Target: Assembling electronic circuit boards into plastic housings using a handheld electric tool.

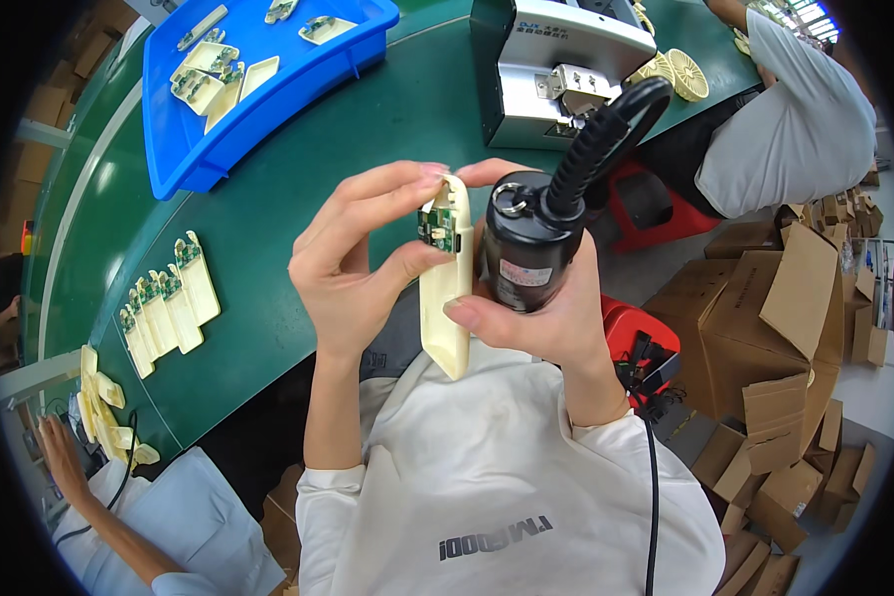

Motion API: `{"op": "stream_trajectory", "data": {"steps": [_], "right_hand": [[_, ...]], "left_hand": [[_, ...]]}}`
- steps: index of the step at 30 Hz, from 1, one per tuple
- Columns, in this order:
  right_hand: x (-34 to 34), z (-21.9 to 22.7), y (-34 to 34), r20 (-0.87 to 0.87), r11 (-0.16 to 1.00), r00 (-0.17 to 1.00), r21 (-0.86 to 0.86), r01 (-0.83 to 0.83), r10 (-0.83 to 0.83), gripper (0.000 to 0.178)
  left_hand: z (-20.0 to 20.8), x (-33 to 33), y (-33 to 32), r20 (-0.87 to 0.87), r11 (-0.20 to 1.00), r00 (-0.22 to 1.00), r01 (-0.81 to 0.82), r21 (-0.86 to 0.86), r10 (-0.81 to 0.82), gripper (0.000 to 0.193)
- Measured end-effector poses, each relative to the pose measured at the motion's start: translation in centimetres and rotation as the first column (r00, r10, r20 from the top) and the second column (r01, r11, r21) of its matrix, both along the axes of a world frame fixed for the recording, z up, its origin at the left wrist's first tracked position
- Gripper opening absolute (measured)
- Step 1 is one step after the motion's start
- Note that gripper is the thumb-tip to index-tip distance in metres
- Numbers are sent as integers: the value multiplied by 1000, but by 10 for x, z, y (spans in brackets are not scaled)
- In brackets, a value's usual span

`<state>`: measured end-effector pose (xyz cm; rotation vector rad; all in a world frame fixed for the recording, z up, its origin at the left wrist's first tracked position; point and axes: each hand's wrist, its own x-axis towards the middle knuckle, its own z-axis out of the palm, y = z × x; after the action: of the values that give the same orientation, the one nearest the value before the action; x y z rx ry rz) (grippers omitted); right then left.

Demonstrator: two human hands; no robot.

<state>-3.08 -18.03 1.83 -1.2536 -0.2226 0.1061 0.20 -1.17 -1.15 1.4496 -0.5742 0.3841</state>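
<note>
Above the lap, in front of the torso, a cream plastic shell (445, 323) is held between both hands, clear of the green worktable (268, 268). Its long axis is pointed nearly straight away from the body, with the tapered lower end turned toward the shirt and the end fitted with a green circuit board (437, 230) set farther out. That board end is pinched by the left hand (343, 283), its thumb laid against the lower edge of the board and its fingertips closed over the top. By the right hand (566, 333) a black corded cylindrical power tool (526, 258) is clasped, while the thumb is pressed to the shell's right side and a finger is stretched to its top. The tool is thus kept just to the right of the shell, its corded end turned up toward the view; its working tip is hidden, so its aim cannot be told. The board is judged nearer to the left hand's grip, so the relation that matters seems to be tool tip to board end.
</note>
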Motion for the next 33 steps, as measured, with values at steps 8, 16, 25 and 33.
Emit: {"op": "stream_trajectory", "data": {"steps": [8,16,25,33], "right_hand": [[2,-4,-3,31,1000,999,22,-7,6,64],[1,1,0,-8,999,1000,40,4,-4,62],[0,-1,7,-7,997,1000,76,29,-28,59],[-10,4,32,-2,995,1000,102,3,-3,58]], "left_hand": [[4,-2,-2,7,994,999,-41,100,41,46],[2,-4,-1,-73,998,997,-6,58,10,45],[-1,-7,3,-154,997,985,63,-52,-71,44],[10,-19,32,-154,998,987,51,-23,-54,44]]}}
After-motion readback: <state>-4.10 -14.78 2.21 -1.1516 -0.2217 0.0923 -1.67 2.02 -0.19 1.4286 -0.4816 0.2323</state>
